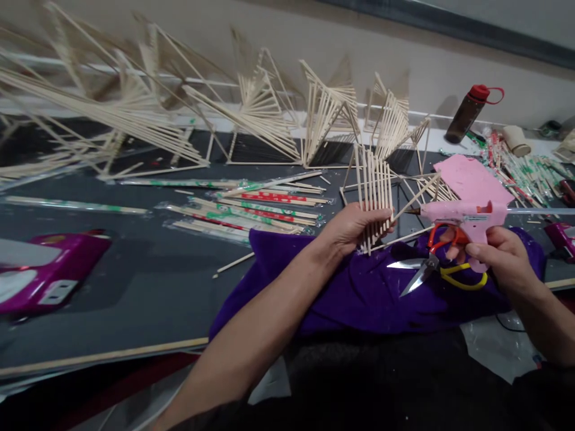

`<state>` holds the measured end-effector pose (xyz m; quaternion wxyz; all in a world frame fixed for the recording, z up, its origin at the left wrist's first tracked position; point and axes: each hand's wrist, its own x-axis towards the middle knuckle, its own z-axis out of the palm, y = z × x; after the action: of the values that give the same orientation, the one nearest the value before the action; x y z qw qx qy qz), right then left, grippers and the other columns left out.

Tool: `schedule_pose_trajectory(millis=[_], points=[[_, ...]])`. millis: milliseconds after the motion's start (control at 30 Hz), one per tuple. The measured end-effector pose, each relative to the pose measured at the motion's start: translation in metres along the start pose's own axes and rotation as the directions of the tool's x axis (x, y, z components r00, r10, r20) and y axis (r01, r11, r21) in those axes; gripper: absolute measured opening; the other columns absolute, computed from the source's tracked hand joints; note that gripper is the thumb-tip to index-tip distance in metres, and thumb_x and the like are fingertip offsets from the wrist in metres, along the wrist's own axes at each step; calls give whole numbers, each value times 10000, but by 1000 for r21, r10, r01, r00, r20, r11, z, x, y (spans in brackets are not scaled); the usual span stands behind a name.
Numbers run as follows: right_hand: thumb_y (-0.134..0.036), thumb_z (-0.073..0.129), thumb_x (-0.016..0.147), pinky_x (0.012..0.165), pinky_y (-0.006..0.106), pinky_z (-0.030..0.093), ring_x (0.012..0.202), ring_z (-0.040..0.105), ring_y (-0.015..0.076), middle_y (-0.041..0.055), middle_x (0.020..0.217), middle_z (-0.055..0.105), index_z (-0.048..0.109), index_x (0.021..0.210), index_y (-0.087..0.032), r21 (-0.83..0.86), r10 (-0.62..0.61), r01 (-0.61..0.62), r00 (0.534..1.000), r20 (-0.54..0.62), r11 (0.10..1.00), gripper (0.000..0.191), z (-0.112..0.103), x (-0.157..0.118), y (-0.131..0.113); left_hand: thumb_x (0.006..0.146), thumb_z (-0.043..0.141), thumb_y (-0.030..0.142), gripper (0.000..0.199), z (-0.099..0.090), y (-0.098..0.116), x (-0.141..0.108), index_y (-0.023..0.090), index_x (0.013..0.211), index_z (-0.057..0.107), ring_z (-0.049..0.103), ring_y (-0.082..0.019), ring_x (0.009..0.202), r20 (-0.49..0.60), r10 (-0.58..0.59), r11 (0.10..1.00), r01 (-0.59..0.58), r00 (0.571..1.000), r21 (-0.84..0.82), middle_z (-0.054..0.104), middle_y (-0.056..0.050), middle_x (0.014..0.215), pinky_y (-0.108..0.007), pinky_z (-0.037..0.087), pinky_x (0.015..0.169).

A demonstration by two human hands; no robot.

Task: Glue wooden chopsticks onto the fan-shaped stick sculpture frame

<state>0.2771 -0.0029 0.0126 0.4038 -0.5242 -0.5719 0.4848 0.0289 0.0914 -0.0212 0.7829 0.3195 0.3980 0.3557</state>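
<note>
My left hand point(354, 226) is closed around a small lattice of wooden sticks point(372, 185), held upright over a purple cloth point(350, 293). My right hand point(503, 254) grips a pink glue gun point(476, 216) by its handle, with a clear glue stick out of its back. The gun's dark nozzle points left, close to the sticks beside my left fingers; contact is unclear. Scissors point(431, 262) with one orange and one yellow handle loop hang at my right hand, blades open; how they are held is partly hidden.
Fan-shaped stick structures point(265, 114) line the wall side. Wrapped chopsticks point(269, 209) lie mid-table. A magenta device point(58, 269) sits at left. Pink sheet point(471, 179), dark bottle point(467, 114) with a red cap and more wrapped sticks point(534, 173) are at right.
</note>
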Motion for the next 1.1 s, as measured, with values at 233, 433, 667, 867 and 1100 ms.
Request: schedule_pose_trajectory(millis=[233,433,667,867,1100], points=[[-424,731,787,546,342,546,620,686,227,77,808,761,777,886,-226,31,-91,94,993,-73,995,226,-11,-15,-4,655,778,110,118,12,5,-18,99,732,690,640,-124,514,-42,59,998,-60,997,-28,679,-35,584,-200,528,528],[-413,726,808,555,295,567,605,688,198,51,729,751,777,837,-203,-1,-134,134,989,-70,991,218,-8,-12,-1,617,813,144,198,12,4,-27,101,773,699,677,-145,575,-142,155,980,-170,978,-103,700,-23,632,-210,555,534],[-353,693,833,550,256,528,602,669,173,44,716,742,772,768,-189,-276,-253,237,967,-23,932,193,5,-1,2,723,757,124,97,13,-14,-7,99,761,671,665,-128,551,-182,116,979,-143,976,-148,699,-35,629,-193,542,498],[-351,617,878,538,262,507,574,639,158,51,757,746,747,773,-179,-392,-302,274,953,-10,878,240,3,1,10,787,677,82,25,17,-20,4,67,776,660,660,-140,518,-194,61,983,-93,979,-160,694,-64,617,-212,542,478],[-382,559,911,547,289,494,490,571,142,65,735,722,717,684,-189,-515,-347,297,938,-1,804,338,2,1,18,780,631,45,99,18,-20,6,79,857,682,664,-155,522,-212,36,976,-80,977,-204,692,-46,619,-242,552,468]])
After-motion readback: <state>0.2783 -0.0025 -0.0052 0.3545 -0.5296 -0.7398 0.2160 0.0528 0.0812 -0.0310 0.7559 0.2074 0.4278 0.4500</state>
